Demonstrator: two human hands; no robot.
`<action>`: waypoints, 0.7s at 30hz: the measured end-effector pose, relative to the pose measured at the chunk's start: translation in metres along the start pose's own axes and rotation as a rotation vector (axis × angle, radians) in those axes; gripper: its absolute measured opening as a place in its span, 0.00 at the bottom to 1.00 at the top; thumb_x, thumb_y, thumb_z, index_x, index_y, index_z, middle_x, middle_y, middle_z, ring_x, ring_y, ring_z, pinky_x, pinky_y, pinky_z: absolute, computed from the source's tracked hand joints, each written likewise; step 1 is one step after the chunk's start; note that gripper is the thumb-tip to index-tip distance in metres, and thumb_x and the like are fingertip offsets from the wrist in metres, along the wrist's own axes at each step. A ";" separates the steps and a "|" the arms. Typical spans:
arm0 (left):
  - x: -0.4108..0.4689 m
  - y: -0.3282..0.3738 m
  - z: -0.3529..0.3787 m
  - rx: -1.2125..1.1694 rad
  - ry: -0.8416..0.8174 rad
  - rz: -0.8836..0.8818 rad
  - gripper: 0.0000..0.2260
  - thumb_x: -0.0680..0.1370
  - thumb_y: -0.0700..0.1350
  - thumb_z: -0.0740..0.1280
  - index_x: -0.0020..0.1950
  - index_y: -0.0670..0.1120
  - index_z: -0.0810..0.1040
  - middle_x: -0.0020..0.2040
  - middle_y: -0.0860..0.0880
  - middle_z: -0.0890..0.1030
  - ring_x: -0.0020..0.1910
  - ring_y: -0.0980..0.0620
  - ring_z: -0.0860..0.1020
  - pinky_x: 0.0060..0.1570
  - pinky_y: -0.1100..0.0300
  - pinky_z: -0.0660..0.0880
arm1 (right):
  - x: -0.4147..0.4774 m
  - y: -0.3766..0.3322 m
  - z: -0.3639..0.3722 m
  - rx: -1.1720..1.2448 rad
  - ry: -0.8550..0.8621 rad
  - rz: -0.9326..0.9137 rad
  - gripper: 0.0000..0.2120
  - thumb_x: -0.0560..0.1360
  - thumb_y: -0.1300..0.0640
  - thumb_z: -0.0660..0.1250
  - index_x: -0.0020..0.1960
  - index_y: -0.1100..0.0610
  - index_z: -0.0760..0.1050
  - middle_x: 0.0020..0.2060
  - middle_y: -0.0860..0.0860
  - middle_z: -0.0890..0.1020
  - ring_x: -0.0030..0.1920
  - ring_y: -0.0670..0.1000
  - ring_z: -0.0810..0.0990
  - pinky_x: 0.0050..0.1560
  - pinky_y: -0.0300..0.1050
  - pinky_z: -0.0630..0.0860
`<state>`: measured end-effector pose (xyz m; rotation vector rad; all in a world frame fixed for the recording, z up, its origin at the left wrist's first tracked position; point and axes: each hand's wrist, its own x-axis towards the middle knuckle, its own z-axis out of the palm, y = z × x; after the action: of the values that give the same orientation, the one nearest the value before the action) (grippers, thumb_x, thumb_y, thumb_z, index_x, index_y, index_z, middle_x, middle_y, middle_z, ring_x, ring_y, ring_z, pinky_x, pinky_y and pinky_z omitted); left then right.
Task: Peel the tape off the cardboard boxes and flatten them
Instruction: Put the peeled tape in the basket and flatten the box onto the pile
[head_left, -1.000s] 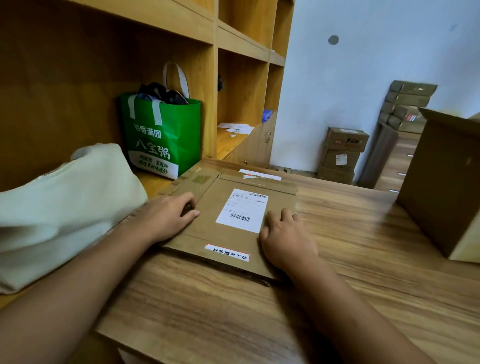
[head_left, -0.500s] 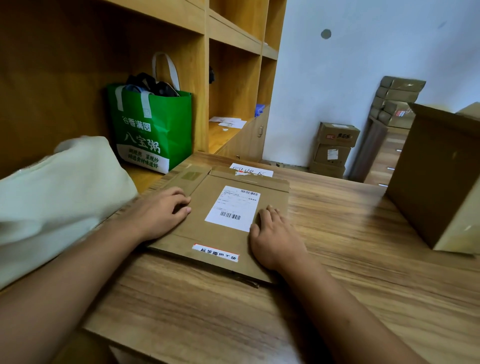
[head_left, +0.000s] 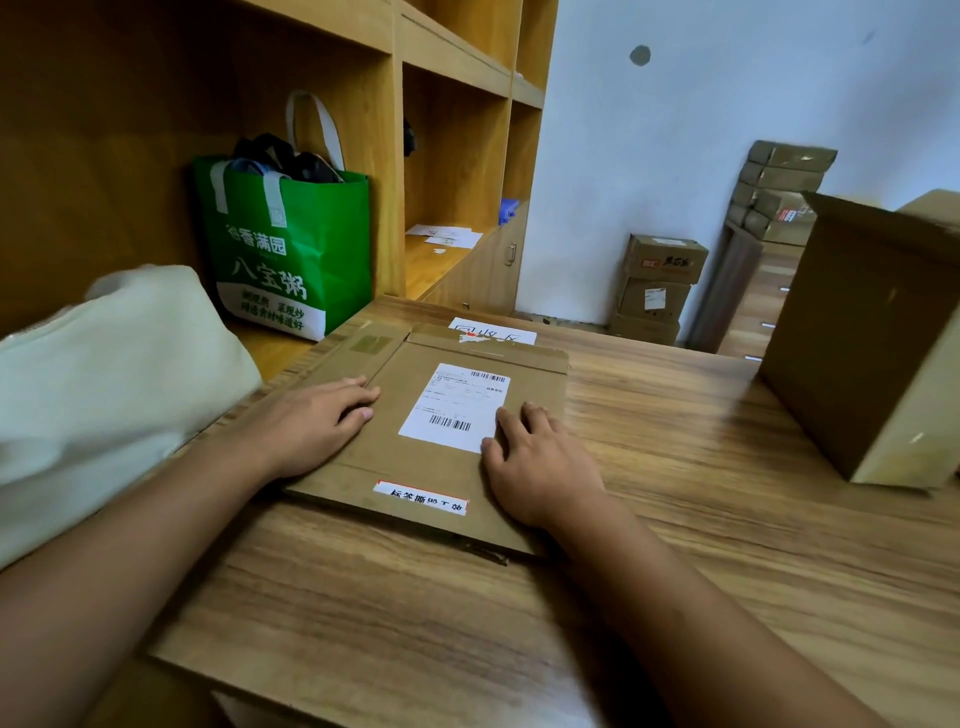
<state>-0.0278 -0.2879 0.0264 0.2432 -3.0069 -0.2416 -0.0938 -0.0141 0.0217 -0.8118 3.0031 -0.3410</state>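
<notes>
Nearest you, the wood-grain tabletop (head_left: 675, 545) carries the flattened brown cardboard box (head_left: 431, 467), which lies flat near the table's left edge. Both palms are down on it. Your left hand (head_left: 311, 431) covers its left flap and your right hand (head_left: 540, 467) its right side, fingers straight and spread, gripping nothing. That looks like pressing, to keep the creases down so the panels do not spring up.

A red-edged white sticker strip (head_left: 421, 498) sits near the closest edge, and the white barcode shipping label (head_left: 457, 408) lies between your hands. No loose tape shows on this box.

Further right stands an upright open brown cardboard box (head_left: 857, 353), probably the next one to flatten. Behind it all, small taped brown cartons (head_left: 660, 286) are stacked by the wall.
</notes>
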 end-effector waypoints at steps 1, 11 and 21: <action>0.000 0.002 -0.002 -0.003 -0.006 -0.003 0.21 0.84 0.58 0.54 0.77 0.62 0.64 0.79 0.61 0.60 0.77 0.57 0.61 0.74 0.53 0.61 | -0.001 -0.001 -0.001 0.004 -0.010 0.004 0.27 0.84 0.43 0.47 0.80 0.52 0.57 0.80 0.59 0.57 0.80 0.58 0.55 0.79 0.53 0.52; -0.028 0.054 -0.050 -0.042 0.219 -0.004 0.12 0.82 0.57 0.60 0.64 0.63 0.78 0.66 0.58 0.79 0.63 0.51 0.76 0.49 0.56 0.70 | -0.023 -0.004 -0.041 0.369 0.333 -0.009 0.17 0.84 0.53 0.55 0.66 0.57 0.76 0.65 0.55 0.77 0.67 0.56 0.73 0.68 0.49 0.67; -0.108 0.176 -0.029 -0.308 0.132 0.318 0.24 0.76 0.72 0.49 0.67 0.69 0.73 0.64 0.73 0.70 0.65 0.71 0.68 0.61 0.67 0.67 | -0.161 0.069 -0.077 0.424 0.335 -0.068 0.17 0.83 0.53 0.59 0.71 0.47 0.72 0.66 0.43 0.74 0.68 0.42 0.70 0.68 0.36 0.67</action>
<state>0.0556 -0.1027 0.0728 -0.2356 -2.7711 -0.6186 0.0058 0.1404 0.0750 -0.8837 3.0069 -1.1738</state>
